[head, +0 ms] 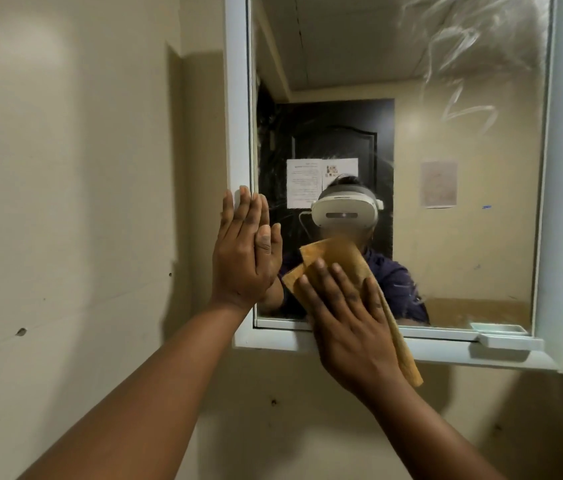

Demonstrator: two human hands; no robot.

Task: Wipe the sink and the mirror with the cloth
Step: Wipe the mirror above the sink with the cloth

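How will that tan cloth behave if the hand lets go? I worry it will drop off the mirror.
The cloth looks thin and floppy: its free end droops past the mirror frame. It probably stays up only because the right hand presses it flat to the glass, so it would likely fall.

I see the mirror (446, 202) filling the upper right of the frame, set in a frame (237, 98) on the wall (65, 168), which takes the whole left side. My left hand (243, 258) lies flat at the mirror's lower left edge. Just right of it, my right hand (352, 317) presses the cloth (339, 254) on the glass, over the bottom rail. A small tray (510, 341) sits at lower right.
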